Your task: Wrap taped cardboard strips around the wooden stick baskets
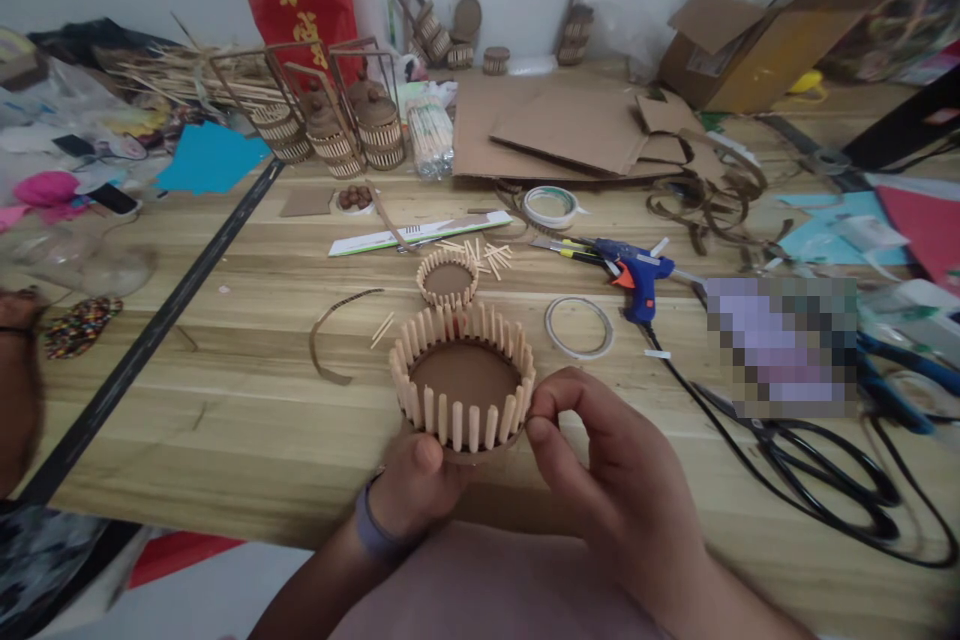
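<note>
My left hand (420,490) holds a small round basket (465,370) from below, its thumb against the near side. The basket has a brown cardboard base with short pale wooden sticks standing upright around its edge. At the basket's right edge, the thumb and forefinger of my right hand (600,460) are pinched together on its brown rim; what lies between the fingertips is mostly hidden. Just beyond stands a smaller basket of the same make (447,278), with loose short sticks (491,258) beside it. A curved brown strip (319,345) lies to the left.
A blue glue gun (637,275), a tape ring (577,327) and black scissors (817,480) lie right, with a cable trailing near. Cardboard sheets (570,130) and finished lidded baskets (380,130) stand at the back. Another person's arm (19,390) shows at left.
</note>
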Tool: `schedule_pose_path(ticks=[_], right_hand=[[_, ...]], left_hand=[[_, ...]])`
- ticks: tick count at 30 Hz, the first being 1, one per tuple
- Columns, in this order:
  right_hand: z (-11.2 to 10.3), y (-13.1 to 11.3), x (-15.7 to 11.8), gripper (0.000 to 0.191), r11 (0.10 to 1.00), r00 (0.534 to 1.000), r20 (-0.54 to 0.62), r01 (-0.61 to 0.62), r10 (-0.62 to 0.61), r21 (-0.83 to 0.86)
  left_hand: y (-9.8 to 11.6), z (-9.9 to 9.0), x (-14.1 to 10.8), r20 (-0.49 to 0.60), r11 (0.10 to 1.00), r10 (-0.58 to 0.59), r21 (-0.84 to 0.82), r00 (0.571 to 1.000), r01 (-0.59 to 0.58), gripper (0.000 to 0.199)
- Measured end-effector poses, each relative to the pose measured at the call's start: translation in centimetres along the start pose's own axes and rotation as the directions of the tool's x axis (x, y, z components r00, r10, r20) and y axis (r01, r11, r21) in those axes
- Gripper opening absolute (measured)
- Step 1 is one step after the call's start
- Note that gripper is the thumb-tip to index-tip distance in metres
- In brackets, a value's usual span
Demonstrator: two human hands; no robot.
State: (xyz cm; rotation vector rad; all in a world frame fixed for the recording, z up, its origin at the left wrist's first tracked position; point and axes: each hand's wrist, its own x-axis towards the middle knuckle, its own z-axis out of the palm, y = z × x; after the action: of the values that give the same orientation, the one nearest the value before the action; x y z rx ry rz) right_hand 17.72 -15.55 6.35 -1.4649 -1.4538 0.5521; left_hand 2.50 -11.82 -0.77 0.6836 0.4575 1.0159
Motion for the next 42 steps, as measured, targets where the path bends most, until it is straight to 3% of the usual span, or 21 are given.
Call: schedule_pose_path(ticks=[7, 14, 21, 23, 25, 28, 32, 34, 36, 38, 42], right_hand=[[0.1, 0.6, -0.1, 0.014, 0.973, 0.990, 0.073, -0.133, 0.121, 0.188], [0.0, 1.8, -0.4, 0.033, 0.913, 0.969, 0.149, -0.236, 0.196, 0.334], [-0.7, 2.9, -0.1, 0.020, 0.980, 0.991, -0.097, -0.073, 0.093, 0.185], [-1.0, 3.3, 0.1, 0.029, 0.973, 0.992, -0.022, -0.120, 0.127, 0.198], [-1.3, 3.5, 0.4, 0.040, 0.944, 0.975, 0.136, -0.205, 0.174, 0.259], [-1.6, 3.3, 0.8, 0.041, 0.900, 0.931, 0.323, -0.282, 0.171, 0.333], [-2.4, 3.4, 1.2, 0.039, 0.881, 0.921, 0.349, -0.303, 0.173, 0.363], [-3.0, 3.9, 1.2, 0.040, 0.887, 0.927, 0.326, -0.302, 0.187, 0.349], [-3.6, 4.8, 0.9, 0.041, 0.903, 0.935, 0.288, -0.297, 0.208, 0.311], [-3.9, 5.6, 0.5, 0.039, 0.918, 0.932, 0.280, -0.303, 0.230, 0.255], [-3.7, 7.1, -0.4, 0.038, 0.898, 0.886, 0.397, -0.358, 0.241, 0.254]], left_hand=[[0.7, 0.2, -0.5, 0.024, 0.999, 0.001, 0.040, 1.000, -0.002, 0.065], [0.4, 1.2, 0.4, 0.089, 0.986, -0.143, -0.079, 0.986, 0.150, 0.073], [0.7, 2.9, 1.8, 0.153, 0.894, -0.214, -0.368, 0.965, 0.257, 0.066], [0.5, 3.0, 1.8, 0.163, 0.871, -0.231, -0.404, 0.959, 0.278, 0.064], [0.3, 2.9, 1.8, 0.179, 0.862, -0.247, -0.409, 0.952, 0.300, 0.066], [0.0, 2.6, 1.8, 0.201, 0.871, -0.292, -0.347, 0.935, 0.347, 0.073], [0.0, 2.1, 2.0, 0.141, 0.918, -0.345, -0.154, 0.928, 0.365, 0.069], [0.2, 1.8, 2.1, 0.039, 0.961, -0.278, 0.020, 0.960, 0.277, 0.061], [0.5, 1.4, 2.1, -0.028, 0.966, -0.140, 0.214, 0.990, 0.143, 0.051], [0.8, 1.1, 2.0, 0.000, 0.939, -0.065, 0.339, 0.998, 0.061, 0.051], [1.1, 0.6, 1.7, 0.077, 0.883, -0.144, 0.461, 0.987, 0.093, 0.063]])
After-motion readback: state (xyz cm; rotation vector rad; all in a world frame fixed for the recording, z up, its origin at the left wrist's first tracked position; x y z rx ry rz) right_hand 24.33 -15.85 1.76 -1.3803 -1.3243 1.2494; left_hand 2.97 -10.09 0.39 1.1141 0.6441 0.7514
